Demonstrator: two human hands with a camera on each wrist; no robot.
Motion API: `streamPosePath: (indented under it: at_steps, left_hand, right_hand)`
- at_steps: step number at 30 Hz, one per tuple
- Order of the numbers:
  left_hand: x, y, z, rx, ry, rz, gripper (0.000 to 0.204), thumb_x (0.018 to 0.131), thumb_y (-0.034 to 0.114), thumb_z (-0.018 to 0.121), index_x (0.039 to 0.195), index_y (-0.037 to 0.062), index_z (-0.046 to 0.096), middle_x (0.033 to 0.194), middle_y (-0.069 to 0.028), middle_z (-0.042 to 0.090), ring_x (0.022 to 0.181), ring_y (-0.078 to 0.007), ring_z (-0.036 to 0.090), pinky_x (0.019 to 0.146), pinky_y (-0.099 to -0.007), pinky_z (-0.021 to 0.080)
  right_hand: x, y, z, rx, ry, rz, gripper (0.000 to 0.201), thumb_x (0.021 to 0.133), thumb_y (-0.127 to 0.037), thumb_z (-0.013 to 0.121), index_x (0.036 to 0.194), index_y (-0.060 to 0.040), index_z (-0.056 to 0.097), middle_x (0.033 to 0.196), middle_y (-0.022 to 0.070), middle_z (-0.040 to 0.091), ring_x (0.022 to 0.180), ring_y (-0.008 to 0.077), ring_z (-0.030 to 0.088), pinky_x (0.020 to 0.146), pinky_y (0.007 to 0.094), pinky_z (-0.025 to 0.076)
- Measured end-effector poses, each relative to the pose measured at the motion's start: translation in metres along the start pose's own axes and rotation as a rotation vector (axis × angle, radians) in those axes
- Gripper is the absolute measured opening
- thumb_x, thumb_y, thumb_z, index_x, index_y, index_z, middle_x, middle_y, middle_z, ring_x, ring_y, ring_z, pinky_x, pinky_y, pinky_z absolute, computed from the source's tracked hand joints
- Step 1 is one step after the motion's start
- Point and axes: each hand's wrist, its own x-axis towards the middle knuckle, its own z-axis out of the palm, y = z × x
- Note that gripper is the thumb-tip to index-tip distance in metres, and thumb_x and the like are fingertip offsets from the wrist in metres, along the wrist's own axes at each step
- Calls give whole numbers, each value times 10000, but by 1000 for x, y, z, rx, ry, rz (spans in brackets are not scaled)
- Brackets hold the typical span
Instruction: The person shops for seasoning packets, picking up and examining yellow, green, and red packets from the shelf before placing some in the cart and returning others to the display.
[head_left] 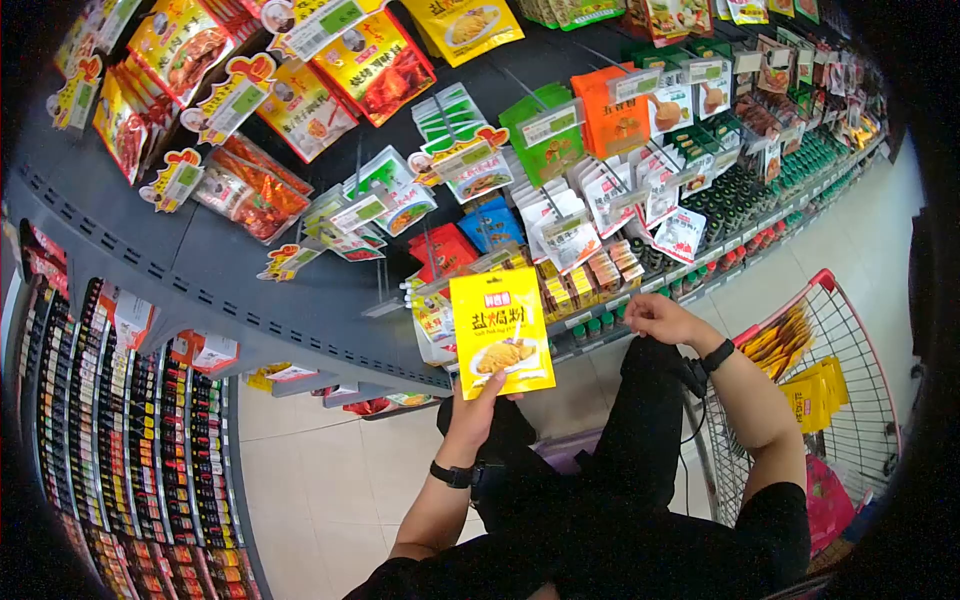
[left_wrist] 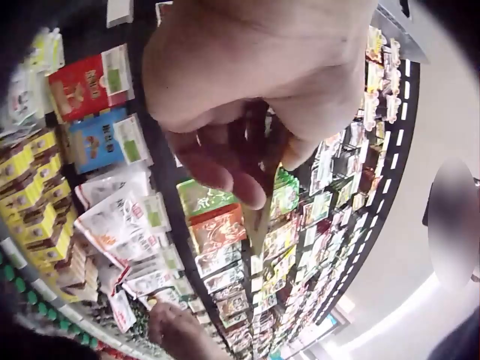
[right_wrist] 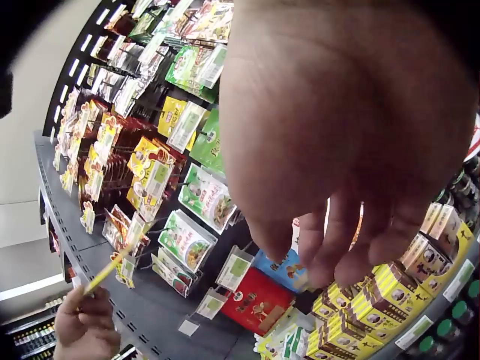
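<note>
In the head view my left hand (head_left: pixel 478 415) holds a yellow seasoning packet (head_left: pixel 490 320) upright by its lower edge, thumb on the front. A cooked chicken dish and red and dark lettering are printed on it. The left wrist view shows the packet (left_wrist: pixel 260 225) nearly edge-on between thumb and fingers. From the right wrist view, the left hand (right_wrist: pixel 86 326) pinches the thin yellow edge. My right hand (head_left: pixel 662 320) hangs loosely curled over my knee, holding nothing, beside the lower shelf.
Hanging seasoning packets (head_left: pixel 550 135) fill the dark shelf rack (head_left: pixel 190 255) ahead. Small yellow boxes (right_wrist: pixel 367 307) and green-capped bottles line its lower edge. A red-rimmed shopping cart (head_left: pixel 870 350) at my right carries several yellow packets (head_left: pixel 815 395). Bottle shelves (head_left: pixel 130 420) stand at the left.
</note>
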Motion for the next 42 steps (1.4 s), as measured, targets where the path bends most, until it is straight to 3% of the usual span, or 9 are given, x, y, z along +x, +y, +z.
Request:
streamPosePath:
  at_steps: [7,11,15,17,19,21,25,34,42]
  left_hand:
    - [20,63,-2,114,-142,332,350,899,65,654,1208,-55,542,1107,-158,657,893,-232,682,732,-361,598]
    - [49,109,32,155,-190,419,342,894,87,673,1189,-42,557,1070,-125,669,840,-193,676,656,-296,561]
    - [103,149,65,104,-242,434,283,942,129,616,1188,-1,565,1041,-82,675,808,-159,670,602,-267,502]
    - [128,171,84,83,-271,434,276,959,167,599,1185,12,567,1046,-78,676,813,-172,677,607,-265,500]
    - [159,181,94,66,-274,429,280,967,192,591,1185,18,566,1063,-77,678,822,-175,683,605,-259,500]
    - [174,198,105,130,-294,421,311,968,224,598,1207,30,550,1079,-84,681,834,-173,691,607,-261,505]
    - [195,213,123,120,-329,444,310,966,229,603,1198,31,548,1068,-87,678,819,-162,682,601,-264,501]
    - [235,226,144,91,-340,444,303,968,233,599,1187,31,541,1077,-88,664,834,-175,681,632,-279,512]
    - [238,219,150,50,-302,409,301,969,252,597,1176,41,542,1051,-89,674,836,-185,688,652,-282,512]
  right_hand:
    - [-1,4,3,-91,-2,96,142,927,-159,625,959,-24,592,794,29,631,696,113,587,639,278,499]
    - [1,14,1,-125,-30,94,159,923,-176,635,954,-24,601,791,33,640,708,109,584,644,283,495]
    - [0,22,1,-162,-36,53,169,913,-184,649,971,-29,614,793,28,645,715,112,582,655,291,492]
    - [0,20,0,-317,-91,42,183,912,-195,646,983,-27,624,812,42,660,730,118,592,661,299,489]
    - [0,30,1,-235,-94,26,197,912,-212,646,988,-31,632,806,44,661,724,123,595,663,300,490]
    - [-4,7,3,-307,-120,109,200,913,-216,644,992,-33,637,805,40,662,729,129,599,675,304,496]
    - [-3,22,5,-328,-106,106,225,922,-236,638,1017,-33,625,835,42,665,764,135,605,703,307,501]
    - [-3,5,6,-432,-187,139,272,928,-297,631,1023,-42,631,886,67,674,795,156,619,732,325,506]
    - [-6,4,5,-506,-213,90,269,921,-291,629,1026,-44,643,890,73,680,822,171,640,751,328,511]
